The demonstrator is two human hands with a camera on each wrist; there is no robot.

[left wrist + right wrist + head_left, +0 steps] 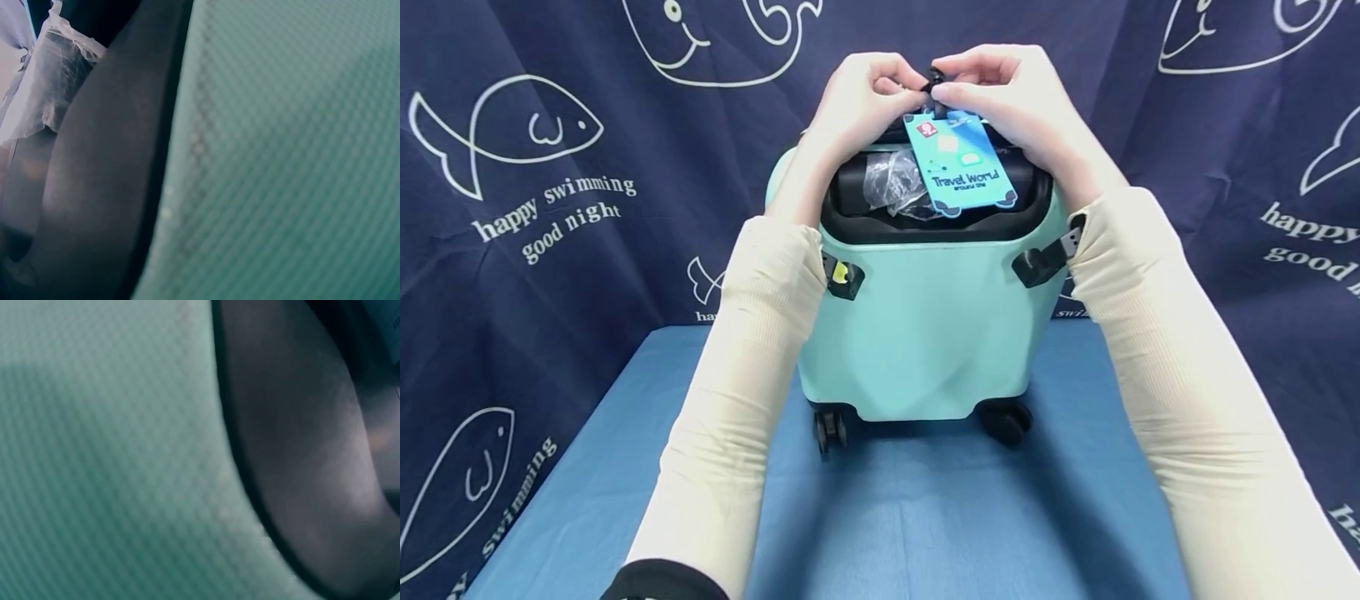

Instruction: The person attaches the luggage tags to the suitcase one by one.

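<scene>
A mint-green suitcase [928, 329] stands upright on its wheels, with a black recessed panel [880, 229] at its top. Over that panel hangs a blue luggage tag [962, 171] printed "Travel World", on a short black strap [937, 77]. My left hand [867, 100] pinches the strap from the left between thumb and fingertips. From the right, my right hand [1011, 90] pinches the same strap, thumb below and index finger above. Crumpled clear plastic wrap [891, 179] sits beside the tag. Both wrist views show mostly the textured green shell [294, 156] and the black panel [287, 425] up close.
Blue cloth [880, 517] covers the table under the suitcase. A dark blue curtain [587, 275] with white fish drawings hangs behind and at both sides. Black caster wheels [830, 429] show at the suitcase's bottom corners. Wrist camera mounts [1041, 265] sit at both cuffs.
</scene>
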